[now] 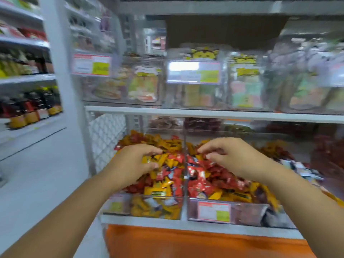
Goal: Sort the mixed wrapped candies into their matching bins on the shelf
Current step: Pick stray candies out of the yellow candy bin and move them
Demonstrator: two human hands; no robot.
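Two clear bins sit side by side on the lower shelf, split by a transparent divider [185, 155]. The left bin [119, 205] holds mostly yellow wrapped candies [158, 190] with red ones mixed in. The right bin [247, 213] holds mostly red wrapped candies [201, 183] with some yellow ones. My left hand [135, 161] is down in the left bin, its fingers curled around a yellow candy [146, 159]. Over the right bin, my right hand [229, 155] pinches at the red candies with fingertips together; the blur hides whether one is held.
A white shelf edge [204, 113] runs just above the bins. Clear boxes of packaged sweets [143, 86] with price labels [193, 72] stand on the shelf above. Bottles [28, 110] line shelves at left. An orange panel [186, 243] lies below the bins.
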